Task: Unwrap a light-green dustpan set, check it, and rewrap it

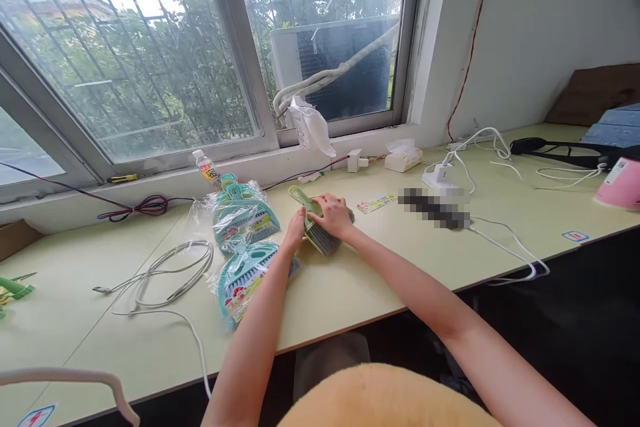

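A green dustpan and brush set [299, 195] is at the middle of the table, its handle pointing to the window and its grey bristles facing me. My left hand [295, 230] grips its left edge, thumb up along the side. Across its top lies my right hand [334, 215], fingers bent over it; these fingers cover much of the set. Left of my hands lie two teal dustpan and brush sets in clear plastic, a far one [250, 217] and a near one [245, 280], partly behind my left forearm. A printed card [376, 204] lies to the right.
A coiled grey cable [175, 273] lies on the left of the table [350, 300]. A bottle [206, 168] leans by the sill. Toward the right are a tissue pack [403, 157], a blurred dark object [434, 209], white cords and a pink container [620, 183].
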Demonstrator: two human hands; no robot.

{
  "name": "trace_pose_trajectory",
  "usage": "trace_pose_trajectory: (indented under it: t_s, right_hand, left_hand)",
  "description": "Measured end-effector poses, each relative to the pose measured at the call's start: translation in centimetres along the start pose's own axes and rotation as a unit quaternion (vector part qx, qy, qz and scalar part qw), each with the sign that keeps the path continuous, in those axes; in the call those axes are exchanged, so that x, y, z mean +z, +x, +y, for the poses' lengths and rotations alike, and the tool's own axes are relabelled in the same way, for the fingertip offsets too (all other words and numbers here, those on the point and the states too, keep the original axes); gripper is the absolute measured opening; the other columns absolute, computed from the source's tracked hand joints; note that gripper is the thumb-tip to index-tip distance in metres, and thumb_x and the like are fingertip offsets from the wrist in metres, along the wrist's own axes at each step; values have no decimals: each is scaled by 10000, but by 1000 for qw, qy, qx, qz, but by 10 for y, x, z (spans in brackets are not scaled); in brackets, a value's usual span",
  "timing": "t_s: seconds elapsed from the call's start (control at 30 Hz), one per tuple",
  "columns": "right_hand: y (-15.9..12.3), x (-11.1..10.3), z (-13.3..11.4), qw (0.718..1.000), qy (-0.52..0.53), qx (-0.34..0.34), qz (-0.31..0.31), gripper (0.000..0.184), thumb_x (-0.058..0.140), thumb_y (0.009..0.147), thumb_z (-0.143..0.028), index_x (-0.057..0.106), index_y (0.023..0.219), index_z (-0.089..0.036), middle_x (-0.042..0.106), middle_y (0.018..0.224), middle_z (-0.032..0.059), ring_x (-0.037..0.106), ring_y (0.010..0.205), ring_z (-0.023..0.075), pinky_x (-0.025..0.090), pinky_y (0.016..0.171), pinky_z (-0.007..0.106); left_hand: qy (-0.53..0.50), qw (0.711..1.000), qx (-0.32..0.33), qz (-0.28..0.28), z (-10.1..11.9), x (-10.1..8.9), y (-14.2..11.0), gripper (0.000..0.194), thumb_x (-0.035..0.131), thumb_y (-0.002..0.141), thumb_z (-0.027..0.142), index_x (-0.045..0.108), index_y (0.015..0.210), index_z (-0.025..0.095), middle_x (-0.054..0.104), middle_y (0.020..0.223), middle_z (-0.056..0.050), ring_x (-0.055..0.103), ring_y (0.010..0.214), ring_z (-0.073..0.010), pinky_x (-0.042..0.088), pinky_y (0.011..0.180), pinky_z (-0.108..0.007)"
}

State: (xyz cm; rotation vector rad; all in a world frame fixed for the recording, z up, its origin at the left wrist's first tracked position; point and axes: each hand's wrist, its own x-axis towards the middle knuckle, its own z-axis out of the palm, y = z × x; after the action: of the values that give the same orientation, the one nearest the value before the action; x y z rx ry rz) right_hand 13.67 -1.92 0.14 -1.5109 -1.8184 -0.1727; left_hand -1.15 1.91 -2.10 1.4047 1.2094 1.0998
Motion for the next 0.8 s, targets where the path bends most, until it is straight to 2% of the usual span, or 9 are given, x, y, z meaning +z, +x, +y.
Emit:
trace_pose_trajectory:
  t_s: [0.07, 0.13, 0.23, 0.33, 0.4, 0.47, 0.53, 0.63, 0.8]
  right_hand:
    - [-3, 8, -18, 999, 43, 16, -13, 274, 577, 953, -367, 646, 1157, -197, 620, 1223, 119, 592, 1119, 257, 384, 962, 382]
    - [-2, 8, -22, 995, 80, 65, -7, 249, 598, 943, -351, 639, 1120, -181, 611, 1195, 112, 628, 1021, 227, 429, 903, 347]
    - [1, 0, -12, 988, 104, 113, 19, 226, 611, 938, -332, 632, 1083, -160, 588, 1194, 121, 639, 880, 185, 462, 831, 313]
    - [4, -7, -1, 993, 76, 89, -8, 201, 573, 972, -330, 668, 887, -175, 649, 1042, 105, 643, 878, 199, 446, 845, 321]
    - [4, -9, 1, 995, 41, 87, -15, 254, 572, 978, -358, 675, 823, -185, 685, 952, 99, 644, 962, 236, 421, 889, 355]
    - [4, -11, 0, 994, 15, 105, -12, 245, 622, 945, -411, 696, 865, -192, 717, 970, 105, 631, 1053, 275, 394, 934, 398]
    - [5, -12, -3, 991, 14, 124, -46, 258, 675, 896, -459, 717, 907, -205, 739, 1012, 103, 635, 1070, 289, 383, 959, 420]
    - [6, -11, -9, 986, 28, 132, -100, 286, 711, 846, -482, 736, 959, -221, 747, 1074, 100, 661, 1048, 276, 398, 968, 403]
    - [16, -9, -2, 975, 106, 158, -115, 255, 746, 774, -404, 748, 951, -221, 738, 1101, 88, 674, 1032, 261, 467, 872, 336]
  left_hand:
    - [-3, 999, 36, -22, -1, 2, -2, 416, 455, 980, 502, 681, 1053, 161, 687, 954, -99, 632, 868, -228, 530, 798, -348]
    - [-13, 995, 90, -46, 0, 5, -5, 371, 472, 976, 465, 690, 977, 165, 696, 990, -92, 629, 961, -231, 498, 916, -349]
    - [-14, 988, 136, -68, 3, 7, -9, 366, 473, 967, 468, 682, 929, 170, 696, 1004, -87, 617, 1004, -236, 463, 970, -350]
    - [4, 986, 157, -58, 3, 8, -10, 381, 439, 974, 475, 670, 935, 174, 689, 1001, -85, 609, 995, -239, 459, 971, -364]
    - [20, 985, 162, -50, 2, 7, -10, 385, 422, 981, 471, 663, 911, 179, 688, 986, -83, 605, 1005, -238, 456, 985, -367]
    - [34, 986, 160, -31, 2, 7, -9, 384, 407, 988, 460, 654, 893, 182, 689, 974, -84, 602, 1015, -235, 447, 1003, -367]
    - [39, 987, 155, -6, 1, 7, -8, 380, 395, 993, 451, 645, 885, 185, 688, 970, -86, 601, 1017, -233, 432, 1021, -371]
    - [26, 989, 146, 1, 1, 4, -5, 372, 434, 971, 483, 647, 878, 192, 692, 970, -86, 604, 1028, -242, 422, 1030, -377]
    - [-42, 991, 125, -24, -1, -1, 3, 444, 547, 875, 601, 688, 928, 184, 703, 977, -83, 615, 999, -261, 465, 937, -363]
